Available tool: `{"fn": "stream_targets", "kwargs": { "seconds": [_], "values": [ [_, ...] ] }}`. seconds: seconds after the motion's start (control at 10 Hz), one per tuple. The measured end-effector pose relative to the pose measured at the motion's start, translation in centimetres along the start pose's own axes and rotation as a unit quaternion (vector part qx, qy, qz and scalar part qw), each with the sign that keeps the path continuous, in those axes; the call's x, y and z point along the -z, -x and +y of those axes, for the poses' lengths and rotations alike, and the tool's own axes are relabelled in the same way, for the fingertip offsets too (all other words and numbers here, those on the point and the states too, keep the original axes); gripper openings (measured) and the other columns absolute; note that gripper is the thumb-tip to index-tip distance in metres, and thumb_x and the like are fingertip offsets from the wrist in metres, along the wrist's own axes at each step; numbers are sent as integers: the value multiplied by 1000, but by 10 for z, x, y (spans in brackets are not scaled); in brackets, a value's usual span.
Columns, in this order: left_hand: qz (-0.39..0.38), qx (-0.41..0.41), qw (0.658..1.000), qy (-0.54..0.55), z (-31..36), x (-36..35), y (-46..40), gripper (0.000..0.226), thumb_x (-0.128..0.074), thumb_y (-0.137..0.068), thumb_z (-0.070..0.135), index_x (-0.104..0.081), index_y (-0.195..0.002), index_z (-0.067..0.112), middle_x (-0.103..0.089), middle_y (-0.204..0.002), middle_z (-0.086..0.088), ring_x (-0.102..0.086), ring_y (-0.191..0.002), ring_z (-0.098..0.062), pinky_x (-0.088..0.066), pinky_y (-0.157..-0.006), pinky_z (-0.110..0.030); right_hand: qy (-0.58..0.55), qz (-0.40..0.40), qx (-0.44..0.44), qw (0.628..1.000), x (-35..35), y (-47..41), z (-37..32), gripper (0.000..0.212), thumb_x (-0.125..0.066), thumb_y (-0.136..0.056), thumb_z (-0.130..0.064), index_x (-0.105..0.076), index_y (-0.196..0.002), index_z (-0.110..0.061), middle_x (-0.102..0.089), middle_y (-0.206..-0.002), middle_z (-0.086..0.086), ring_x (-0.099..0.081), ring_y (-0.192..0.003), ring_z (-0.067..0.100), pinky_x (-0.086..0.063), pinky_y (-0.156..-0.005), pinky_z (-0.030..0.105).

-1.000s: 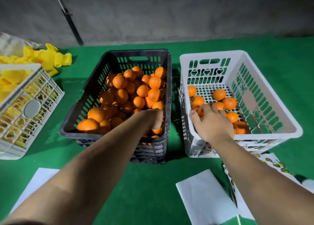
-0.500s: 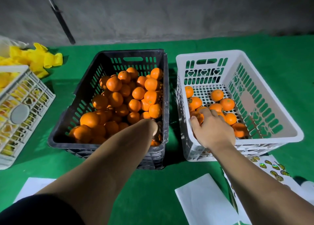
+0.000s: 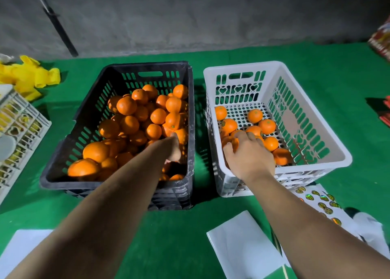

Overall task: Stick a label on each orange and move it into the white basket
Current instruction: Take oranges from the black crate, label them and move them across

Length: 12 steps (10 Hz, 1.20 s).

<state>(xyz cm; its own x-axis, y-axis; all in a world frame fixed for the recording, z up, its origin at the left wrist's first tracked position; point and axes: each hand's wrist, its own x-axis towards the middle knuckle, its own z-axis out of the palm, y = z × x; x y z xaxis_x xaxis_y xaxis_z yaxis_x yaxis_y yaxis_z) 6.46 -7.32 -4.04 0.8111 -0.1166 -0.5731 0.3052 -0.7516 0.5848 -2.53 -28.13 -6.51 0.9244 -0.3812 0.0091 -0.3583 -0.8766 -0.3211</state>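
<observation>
A black crate (image 3: 191, 101) at centre holds a heap of unlabelled oranges (image 3: 135, 118). To its right stands the white basket (image 3: 316, 129), with several labelled oranges (image 3: 267, 126) on its floor. My left hand (image 3: 174, 149) reaches down into the crate's near right corner, its thumb against an orange (image 3: 182, 135); the fingers are hidden. Inside the basket's near left part, my right hand (image 3: 250, 155) curls its thumb and fingers round an orange (image 3: 232, 142) low among the others.
A sheet of round stickers (image 3: 318, 200) lies on the green cloth by the basket's near right corner. White papers (image 3: 242, 243) lie in front. Another white basket (image 3: 27, 129) with yellow items sits at far left, with yellow wrappers (image 3: 31, 76) behind it.
My right hand has pushed a little farther into the white basket with its orange. My left hand has reached slightly deeper along the black crate's right side.
</observation>
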Motion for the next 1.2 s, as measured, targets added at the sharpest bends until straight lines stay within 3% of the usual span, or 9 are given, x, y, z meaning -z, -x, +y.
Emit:
{"fn": "stream_targets", "kwargs": {
  "seconds": [0.1,0.2,0.3,0.4,0.6,0.8,0.9,1.0,1.2],
  "values": [
    [98,-46,991,84,-9,13,14,57,-71,-98,30,-41,-142,9,-62,-117,-14,-61,-114,-34,-53,-100,-48,-11,10,3,1000,0,0,1,46,-39,-98,-47,-52,-136,-26,-55,-136,-1,-50,-126,26,-53,-78,42],
    [178,-185,957,138,-12,12,37,66,-81,-90,27,-37,-138,20,-59,-116,0,-64,-101,-23,-56,-78,-32,-16,38,14,999,-2,2,3,41,-41,-97,-43,-56,-130,-23,-58,-128,1,-53,-119,27,-49,-70,38],
    [259,-326,847,332,-25,-14,88,60,-81,-91,32,-40,-134,33,-53,-133,1,-68,-106,-13,-59,-81,-25,-4,67,33,997,-4,2,4,37,-41,-97,-43,-58,-121,-20,-59,-121,3,-55,-112,28,-43,-65,36],
    [278,-396,788,379,-34,-48,126,60,-80,-88,33,-41,-133,35,-53,-130,14,-67,-108,-12,-56,-83,-22,-30,100,66,992,-5,7,7,33,-44,-98,-41,-61,-118,-23,-62,-117,2,-58,-107,28,-42,-64,34],
    [72,-318,898,297,-80,-121,148,80,-82,-87,34,-35,-145,64,-46,-143,28,-62,-122,-2,-50,-91,-10,-118,133,141,974,-1,22,16,27,-53,-97,-30,-66,-117,-17,-66,-113,6,-61,-102,30,-50,-72,38],
    [-48,-233,951,197,-139,-163,129,73,-83,-86,41,-39,-142,57,-47,-140,21,-63,-118,-3,-53,-94,-20,-153,153,193,957,-46,122,62,47,-63,-91,-29,-56,-136,-18,-42,-138,9,-40,-133,28,-28,-108,36],
    [-41,-195,968,151,-155,-179,116,75,-86,-85,29,-42,-145,25,-54,-136,-2,-60,-122,-17,-49,-106,-35,-46,11,142,989,-93,185,93,78,-69,-82,-48,-41,-150,-22,-32,-147,10,-39,-135,33,-32,-108,44],
    [-55,-180,967,171,-167,-195,107,66,-86,-83,19,-43,-133,15,-59,-114,-4,-58,-104,-19,-49,-91,-19,108,-217,100,965,-124,220,116,84,-48,-89,-46,-3,-157,-27,-16,-164,10,-27,-147,34,-25,-118,49],
    [-103,-120,963,219,-183,-211,107,57,-78,-92,13,-45,-138,19,-64,-117,-10,-65,-96,-15,-57,-82,-22,89,-206,121,967,-114,218,127,63,-58,-88,-44,-44,-147,-26,-49,-143,2,-48,-131,27,-39,-106,43]
  ]
}}
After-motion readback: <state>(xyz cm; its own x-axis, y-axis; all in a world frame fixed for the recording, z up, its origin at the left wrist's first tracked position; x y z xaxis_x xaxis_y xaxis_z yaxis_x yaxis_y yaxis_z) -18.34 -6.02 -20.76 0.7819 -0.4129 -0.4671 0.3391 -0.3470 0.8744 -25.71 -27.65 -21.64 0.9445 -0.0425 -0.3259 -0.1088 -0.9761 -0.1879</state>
